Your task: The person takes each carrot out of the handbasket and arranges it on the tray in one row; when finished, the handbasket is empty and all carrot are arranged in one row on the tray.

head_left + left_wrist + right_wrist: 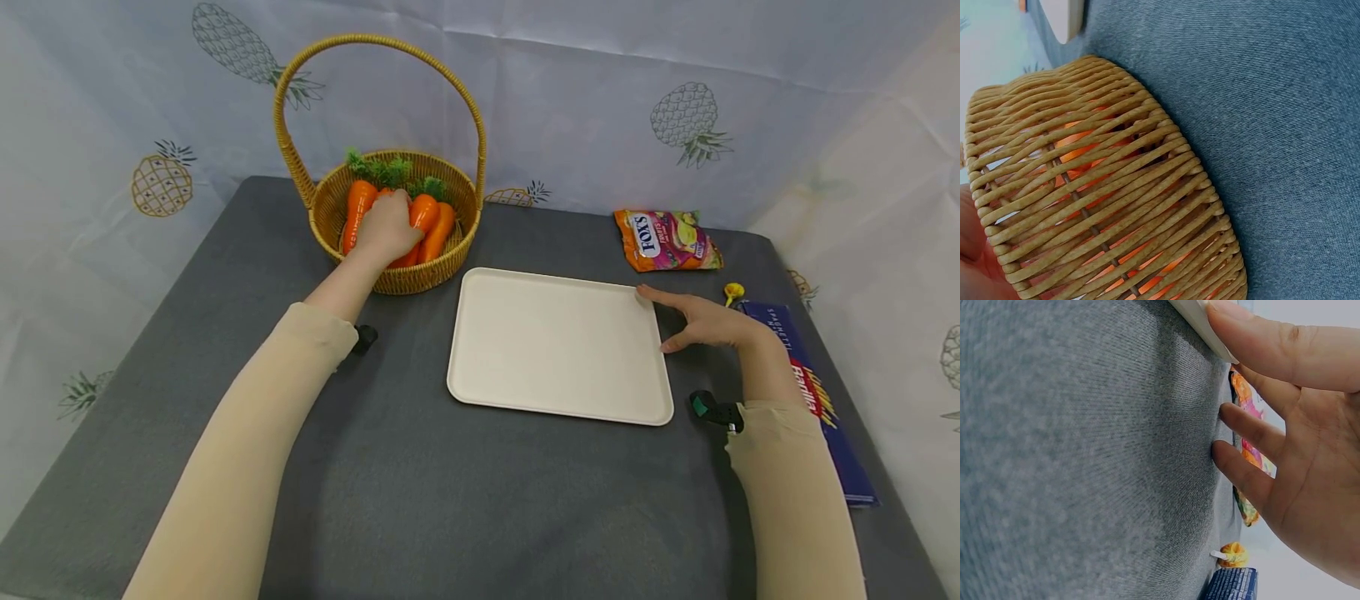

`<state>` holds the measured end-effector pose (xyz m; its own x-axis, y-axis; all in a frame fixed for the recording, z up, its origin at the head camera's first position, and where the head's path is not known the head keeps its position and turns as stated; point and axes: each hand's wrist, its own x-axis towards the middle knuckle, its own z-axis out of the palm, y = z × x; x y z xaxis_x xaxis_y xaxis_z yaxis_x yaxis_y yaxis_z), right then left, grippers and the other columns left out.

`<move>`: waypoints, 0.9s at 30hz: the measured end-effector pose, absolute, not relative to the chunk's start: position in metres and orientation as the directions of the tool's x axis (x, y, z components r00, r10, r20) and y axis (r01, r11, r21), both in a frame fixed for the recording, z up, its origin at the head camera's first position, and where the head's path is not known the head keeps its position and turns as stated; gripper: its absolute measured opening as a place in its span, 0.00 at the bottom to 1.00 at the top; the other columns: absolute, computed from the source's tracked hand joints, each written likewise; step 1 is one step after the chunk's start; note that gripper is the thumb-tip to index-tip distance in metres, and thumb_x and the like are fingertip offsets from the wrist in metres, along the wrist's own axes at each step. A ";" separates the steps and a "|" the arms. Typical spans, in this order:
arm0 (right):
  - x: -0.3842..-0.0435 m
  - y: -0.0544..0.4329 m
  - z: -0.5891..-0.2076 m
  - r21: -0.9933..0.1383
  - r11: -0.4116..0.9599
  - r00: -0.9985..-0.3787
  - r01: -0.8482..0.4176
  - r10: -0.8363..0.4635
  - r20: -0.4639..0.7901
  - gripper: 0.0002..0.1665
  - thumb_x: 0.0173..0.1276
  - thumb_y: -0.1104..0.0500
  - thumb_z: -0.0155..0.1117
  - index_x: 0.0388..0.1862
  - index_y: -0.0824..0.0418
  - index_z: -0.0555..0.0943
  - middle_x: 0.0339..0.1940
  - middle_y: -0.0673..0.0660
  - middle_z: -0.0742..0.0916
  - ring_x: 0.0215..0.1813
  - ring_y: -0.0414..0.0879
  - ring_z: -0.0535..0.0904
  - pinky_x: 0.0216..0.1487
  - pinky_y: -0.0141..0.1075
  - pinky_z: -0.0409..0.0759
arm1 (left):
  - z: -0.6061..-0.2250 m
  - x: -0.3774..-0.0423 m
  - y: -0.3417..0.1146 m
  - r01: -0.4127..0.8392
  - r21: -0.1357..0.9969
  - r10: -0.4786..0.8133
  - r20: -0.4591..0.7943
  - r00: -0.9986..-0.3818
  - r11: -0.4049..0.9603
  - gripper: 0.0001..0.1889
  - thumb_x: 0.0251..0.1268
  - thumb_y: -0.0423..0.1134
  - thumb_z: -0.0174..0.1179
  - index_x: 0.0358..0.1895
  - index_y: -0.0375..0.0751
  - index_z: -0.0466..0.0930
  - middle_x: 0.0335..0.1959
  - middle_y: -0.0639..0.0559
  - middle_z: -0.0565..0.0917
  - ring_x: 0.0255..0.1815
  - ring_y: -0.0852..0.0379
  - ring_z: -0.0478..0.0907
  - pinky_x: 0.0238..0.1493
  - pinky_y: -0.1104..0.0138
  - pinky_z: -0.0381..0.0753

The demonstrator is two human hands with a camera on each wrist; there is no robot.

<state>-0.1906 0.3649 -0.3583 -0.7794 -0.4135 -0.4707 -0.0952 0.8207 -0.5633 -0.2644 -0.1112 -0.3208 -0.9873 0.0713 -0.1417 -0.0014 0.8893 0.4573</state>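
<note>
My left hand [388,227] reaches down into a wicker basket [415,279] with a tall arched handle, among several orange carrots [437,236] with green tops. Its fingers bend over the carrots and their tips are hidden, so I cannot tell whether they grip one. In the left wrist view, the woven basket wall [1104,181] covers most of that hand, with orange showing through the gaps. My right hand [708,322] rests at the right edge of a cream rectangular tray [558,346], thumb and forefinger spread along the rim. Its other fingers [1244,472] extend loosely in the right wrist view.
A Fox's candy bag [667,240] lies behind the tray, toward the back right. Beside the right forearm are a small yellow item [733,291] and a blue spaghetti box [847,458]. Dark grey cloth [480,500] covers the table, and a pineapple-print curtain [570,125] hangs behind.
</note>
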 end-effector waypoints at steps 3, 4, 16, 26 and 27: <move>-0.191 0.364 -0.358 -0.559 0.825 -0.779 -0.086 -0.406 -0.479 0.60 0.60 0.55 0.73 0.82 0.52 0.46 0.82 0.69 0.50 0.80 0.74 0.41 0.71 0.77 0.44 | -0.323 -0.264 -0.110 0.002 0.436 0.070 -0.139 -0.988 0.900 0.26 0.71 0.41 0.53 0.65 0.30 0.64 0.60 0.35 0.74 0.61 0.39 0.73 0.62 0.49 0.77; -0.192 0.364 -0.358 -0.558 0.826 -0.778 -0.084 -0.404 -0.481 0.60 0.60 0.55 0.73 0.82 0.52 0.46 0.82 0.68 0.50 0.80 0.74 0.41 0.71 0.77 0.44 | -0.323 -0.264 -0.110 0.002 0.432 0.069 -0.139 -0.988 0.902 0.26 0.70 0.41 0.53 0.66 0.30 0.63 0.61 0.35 0.74 0.61 0.38 0.73 0.63 0.49 0.77; -0.191 0.366 -0.360 -0.578 0.809 -0.775 -0.104 -0.430 -0.463 0.61 0.59 0.56 0.73 0.82 0.57 0.46 0.82 0.69 0.49 0.80 0.74 0.41 0.72 0.76 0.42 | -0.326 -0.262 -0.108 0.010 0.385 0.073 -0.151 -0.986 0.923 0.31 0.66 0.42 0.57 0.69 0.32 0.61 0.59 0.34 0.78 0.54 0.35 0.78 0.58 0.47 0.80; -0.193 0.367 -0.361 -0.577 0.810 -0.777 -0.103 -0.428 -0.462 0.61 0.59 0.55 0.74 0.82 0.54 0.46 0.83 0.67 0.49 0.81 0.73 0.41 0.72 0.76 0.42 | -0.326 -0.263 -0.112 0.008 0.454 0.067 -0.113 -0.991 0.891 0.33 0.64 0.43 0.57 0.70 0.34 0.62 0.57 0.35 0.80 0.52 0.36 0.80 0.55 0.48 0.82; -0.193 0.368 -0.362 -0.577 0.810 -0.777 -0.104 -0.429 -0.461 0.61 0.59 0.55 0.74 0.82 0.54 0.45 0.83 0.67 0.49 0.81 0.73 0.41 0.72 0.76 0.42 | -0.325 -0.263 -0.113 0.005 0.478 0.063 -0.107 -0.992 0.878 0.33 0.64 0.43 0.57 0.71 0.34 0.62 0.58 0.35 0.80 0.52 0.37 0.80 0.55 0.48 0.82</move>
<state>-0.1927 0.3677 -0.3615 -0.7770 -0.4287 -0.4609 -0.1043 0.8098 -0.5774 -0.2625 -0.1133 -0.3254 -0.9922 0.0635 -0.1069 0.0047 0.8784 0.4778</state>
